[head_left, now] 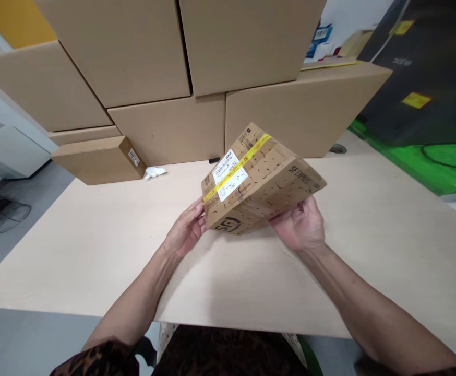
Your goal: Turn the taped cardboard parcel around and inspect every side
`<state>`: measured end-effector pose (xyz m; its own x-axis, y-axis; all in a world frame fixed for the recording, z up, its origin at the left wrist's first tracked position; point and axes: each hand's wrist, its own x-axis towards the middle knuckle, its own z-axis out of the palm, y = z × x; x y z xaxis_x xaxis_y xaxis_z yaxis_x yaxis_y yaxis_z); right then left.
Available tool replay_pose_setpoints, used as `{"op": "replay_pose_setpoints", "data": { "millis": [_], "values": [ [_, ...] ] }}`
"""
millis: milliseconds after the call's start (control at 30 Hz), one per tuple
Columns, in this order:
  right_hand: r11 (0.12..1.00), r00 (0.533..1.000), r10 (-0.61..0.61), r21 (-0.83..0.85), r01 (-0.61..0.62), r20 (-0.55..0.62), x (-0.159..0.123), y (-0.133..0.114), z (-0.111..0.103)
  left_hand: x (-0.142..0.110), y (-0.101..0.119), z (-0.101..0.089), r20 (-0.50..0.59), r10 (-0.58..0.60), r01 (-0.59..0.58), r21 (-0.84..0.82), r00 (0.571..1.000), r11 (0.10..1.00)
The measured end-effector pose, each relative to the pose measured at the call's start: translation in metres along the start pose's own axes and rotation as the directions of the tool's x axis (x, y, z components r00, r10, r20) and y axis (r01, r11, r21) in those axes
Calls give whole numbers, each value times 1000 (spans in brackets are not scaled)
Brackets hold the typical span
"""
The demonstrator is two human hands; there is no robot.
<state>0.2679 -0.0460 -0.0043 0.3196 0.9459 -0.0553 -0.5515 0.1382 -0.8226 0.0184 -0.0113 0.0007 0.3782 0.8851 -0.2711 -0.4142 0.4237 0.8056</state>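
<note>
A small brown cardboard parcel [257,180] with a yellow tape strip, a white label and black "SF EXPRESS" print is held tilted above the pale table [95,250]. My left hand [184,230] grips its near left corner, fingers pressed against the side. My right hand [300,224] holds its near right underside, fingers curled beneath the box. Both forearms reach in from the bottom of the view.
Large plain cardboard boxes [173,125] are stacked along the table's far side. A flat smaller box [98,159] lies at the far left, a crumpled white paper scrap [154,172] beside it. Green and dark floor lies to the right.
</note>
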Motion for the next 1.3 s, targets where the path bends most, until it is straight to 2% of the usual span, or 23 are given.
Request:
{"op": "replay_pose_setpoints", "data": {
  "millis": [100,200,300,400,567,667,767,867,1000,1067,1133,1233,1300],
  "values": [
    [999,998,46,-16,-45,43,-2,7,-2,1,1,-2,-20,68,-68,6,997,998],
    [994,992,93,-69,-87,89,-2,8,-7,3,10,-10,-118,191,-194,-15,975,981],
    [990,993,92,-112,-83,74,3,6,-11,5,21,-18,-145,264,-267,-4,954,964],
    [993,999,49,-110,-51,-15,9,7,-12,6,21,-21,-121,248,-247,20,961,969],
    [986,992,-11,-166,-10,-126,15,17,-18,10,6,-17,-140,121,-106,109,983,988],
    [981,982,-45,-195,8,-185,16,20,-22,8,4,-11,-98,168,-146,196,981,970],
    [971,989,-43,-239,7,-145,16,19,-23,5,11,-8,-55,274,-251,259,960,933],
    [972,994,13,-233,-38,-110,14,17,-19,5,17,-10,-113,354,-316,261,928,912],
    [976,997,50,-207,-61,-57,9,15,-12,12,14,-14,-264,262,-220,178,928,959],
    [978,1000,31,-207,-31,-2,8,13,-10,15,14,-15,-250,239,-218,110,938,970],
    [984,998,30,-179,-20,51,6,13,-9,15,16,-15,-195,309,-307,45,931,951],
    [985,988,105,-148,-87,115,4,15,-11,12,23,-16,-154,419,-429,-43,895,902],
    [976,982,149,-176,-127,116,3,18,-13,10,26,-17,-146,396,-409,-80,907,909]
  ]
}}
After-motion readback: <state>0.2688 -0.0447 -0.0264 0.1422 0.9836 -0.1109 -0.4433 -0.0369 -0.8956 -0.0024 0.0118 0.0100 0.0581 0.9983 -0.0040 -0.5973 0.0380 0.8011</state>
